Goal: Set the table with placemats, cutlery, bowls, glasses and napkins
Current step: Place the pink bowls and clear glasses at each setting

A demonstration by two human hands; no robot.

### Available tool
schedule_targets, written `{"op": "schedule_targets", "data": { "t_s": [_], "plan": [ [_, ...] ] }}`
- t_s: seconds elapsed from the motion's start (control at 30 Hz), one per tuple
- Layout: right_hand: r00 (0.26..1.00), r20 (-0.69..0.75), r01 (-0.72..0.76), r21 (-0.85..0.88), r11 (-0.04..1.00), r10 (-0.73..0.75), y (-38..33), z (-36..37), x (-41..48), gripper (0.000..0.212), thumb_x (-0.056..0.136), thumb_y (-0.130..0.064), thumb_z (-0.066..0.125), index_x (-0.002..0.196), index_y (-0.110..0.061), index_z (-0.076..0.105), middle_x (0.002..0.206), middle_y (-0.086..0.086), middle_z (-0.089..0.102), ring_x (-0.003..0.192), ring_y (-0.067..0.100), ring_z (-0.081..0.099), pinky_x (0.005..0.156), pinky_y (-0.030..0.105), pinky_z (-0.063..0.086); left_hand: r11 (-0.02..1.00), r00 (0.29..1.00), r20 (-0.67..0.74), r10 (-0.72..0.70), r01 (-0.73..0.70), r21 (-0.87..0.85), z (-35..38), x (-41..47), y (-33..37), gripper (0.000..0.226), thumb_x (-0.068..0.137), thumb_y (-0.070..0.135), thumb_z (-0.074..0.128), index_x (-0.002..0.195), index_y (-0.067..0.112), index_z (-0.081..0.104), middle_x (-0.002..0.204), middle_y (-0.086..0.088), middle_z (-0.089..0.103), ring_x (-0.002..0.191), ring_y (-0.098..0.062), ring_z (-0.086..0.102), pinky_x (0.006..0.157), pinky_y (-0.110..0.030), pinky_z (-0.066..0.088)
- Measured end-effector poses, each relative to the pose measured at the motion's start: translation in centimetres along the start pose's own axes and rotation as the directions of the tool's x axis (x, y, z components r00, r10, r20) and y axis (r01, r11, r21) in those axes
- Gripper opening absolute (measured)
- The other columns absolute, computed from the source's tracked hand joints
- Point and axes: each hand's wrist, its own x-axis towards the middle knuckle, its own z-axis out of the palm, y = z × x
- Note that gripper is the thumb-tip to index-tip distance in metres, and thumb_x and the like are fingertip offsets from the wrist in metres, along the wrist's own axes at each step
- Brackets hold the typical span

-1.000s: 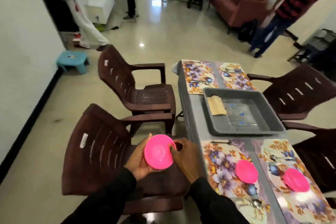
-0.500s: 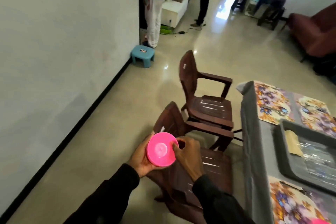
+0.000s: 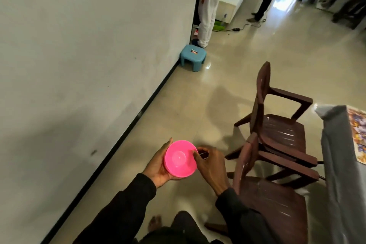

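The left hand (image 3: pixel 158 166) grasps a pink bowl (image 3: pixel 180 158) from its left side, thumb over the far rim and fingers curled beneath, while the right hand (image 3: pixel 210 166) pinches the bowl's right rim with its fingertips. The bowl is turned bottom-up and held in the air over the pale floor (image 3: pixel 178 105), left of the near brown chair (image 3: pixel 273 204). Its rim looks layered, so it may be more than one bowl stacked. A second brown chair (image 3: pixel 281 130) stands just beyond the near one. At the right edge is the table (image 3: pixel 340 164) under a grey cloth, well apart from the bowl, with a flowered placemat (image 3: pixel 359 134) on it. A small blue stool (image 3: pixel 193 56) sits by the wall, farther off.
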Motion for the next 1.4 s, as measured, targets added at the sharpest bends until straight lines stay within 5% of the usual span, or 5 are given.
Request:
{"op": "schedule_targets", "data": {
  "t_s": [0.23, 0.47, 0.8, 1.4],
  "plan": [
    [1.000, -0.011, 0.011, 0.000, 1.000, -0.011, -1.2, 2.3, 8.2, 0.021, 0.094, -0.039, 0.070, 0.099, -0.021, 0.079, 0.084, -0.017, 0.070, 0.075, -0.004, 0.066, 0.067, 0.009, 0.051, 0.999, 0.999, -0.010, -0.031, 0.031, -0.024, -0.9, 6.3, 6.7, 0.061, 0.085, 0.050, 0.076, 0.135, 0.018, 0.060, 0.135, -0.028, 0.059, 0.122, -0.052, 0.056, 0.095, -0.075, 0.046],
    [0.998, -0.045, -0.045, 0.073, 0.996, 0.048, -0.7, 2.4, 20.8, 0.020, 0.094, -0.039, 0.070, 0.098, -0.022, 0.080, 0.084, -0.017, 0.070, 0.076, 0.000, 0.067, 0.070, 0.019, 0.057, 0.998, 0.999, 0.009, -0.048, 0.047, 0.033, 2.9, 15.7, 15.5, 0.059, 0.087, 0.048, 0.074, 0.136, 0.019, 0.059, 0.136, -0.028, 0.057, 0.122, -0.053, 0.056, 0.096, -0.075, 0.045],
    [0.988, -0.110, -0.098, 0.121, 0.988, 0.112, 0.6, -4.5, 39.7, 0.021, 0.096, -0.036, 0.068, 0.100, -0.019, 0.080, 0.088, -0.014, 0.070, 0.077, -0.002, 0.065, 0.065, 0.008, 0.048, 0.990, 0.991, 0.065, -0.114, 0.108, 0.092, 15.8, 29.7, 27.5, 0.053, 0.091, 0.048, 0.070, 0.134, 0.018, 0.061, 0.138, -0.027, 0.056, 0.124, -0.052, 0.055, 0.099, -0.076, 0.041],
    [0.853, -0.378, -0.338, 0.127, 0.932, 0.361, 9.7, -17.7, 67.6, 0.027, 0.094, -0.039, 0.069, 0.105, -0.017, 0.080, 0.093, -0.005, 0.078, 0.076, 0.002, 0.069, 0.069, 0.014, 0.053, 0.862, 0.885, 0.170, -0.434, 0.354, 0.363, 39.7, 58.2, 40.0, 0.066, 0.083, 0.050, 0.080, 0.137, 0.019, 0.060, 0.140, -0.027, 0.055, 0.125, -0.054, 0.053, 0.100, -0.077, 0.040]
  ]
}}
